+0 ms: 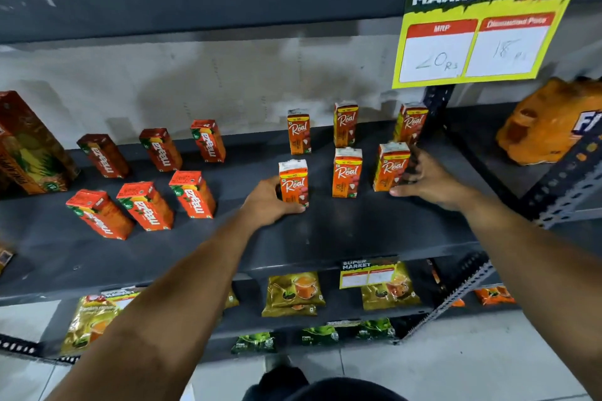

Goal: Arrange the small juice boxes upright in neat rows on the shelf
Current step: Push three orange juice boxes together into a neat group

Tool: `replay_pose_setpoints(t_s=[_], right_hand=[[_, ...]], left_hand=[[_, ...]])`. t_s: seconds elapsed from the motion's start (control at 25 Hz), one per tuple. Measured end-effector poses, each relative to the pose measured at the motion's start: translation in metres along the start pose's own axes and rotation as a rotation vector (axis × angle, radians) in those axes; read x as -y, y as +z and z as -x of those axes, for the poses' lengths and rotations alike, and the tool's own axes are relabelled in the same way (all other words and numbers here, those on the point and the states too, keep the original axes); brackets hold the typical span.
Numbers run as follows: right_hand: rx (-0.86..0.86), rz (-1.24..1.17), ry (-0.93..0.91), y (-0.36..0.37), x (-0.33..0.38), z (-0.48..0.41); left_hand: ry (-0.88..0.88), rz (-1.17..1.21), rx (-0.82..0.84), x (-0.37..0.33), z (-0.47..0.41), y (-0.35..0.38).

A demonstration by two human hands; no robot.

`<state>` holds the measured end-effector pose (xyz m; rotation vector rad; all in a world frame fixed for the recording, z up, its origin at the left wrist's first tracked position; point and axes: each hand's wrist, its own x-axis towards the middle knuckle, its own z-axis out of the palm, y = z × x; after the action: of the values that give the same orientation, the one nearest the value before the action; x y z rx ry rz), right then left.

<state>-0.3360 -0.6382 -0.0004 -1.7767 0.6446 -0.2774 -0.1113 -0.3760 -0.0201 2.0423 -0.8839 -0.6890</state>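
six real boxes (346, 153) stand right of six maaza boxes (153, 179) on the shelf (325, 238).

Your left hand (270, 202) is wrapped round the front-left Real box (293, 182) on the grey shelf (358, 231), and your right hand (426, 179) is touching the front-right Real box (391, 166). Both stand upright. Left of that first box, six Maaza boxes (192, 194) sit in two rows.

"Real" juice boxes (347, 172), "Super Market" sign (482, 19)
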Motion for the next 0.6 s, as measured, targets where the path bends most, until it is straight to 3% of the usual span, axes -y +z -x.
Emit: replay_pose_setpoints(t_s=[0.28, 0.48, 0.6], right_hand=[[0.022, 0.364, 0.051, 0.008, 0.002, -0.023], [0.139, 0.361, 0.005, 0.027, 0.0, -0.037], [0.074, 0.38, 0.021, 0.036, -0.001, -0.041]], left_hand=[[0.091, 0.049, 0.084, -0.012, -0.034, 0.022], [0.108, 0.088, 0.073, -0.02, -0.044, 0.031], [0.092, 0.048, 0.027, -0.026, -0.044, 0.036]])
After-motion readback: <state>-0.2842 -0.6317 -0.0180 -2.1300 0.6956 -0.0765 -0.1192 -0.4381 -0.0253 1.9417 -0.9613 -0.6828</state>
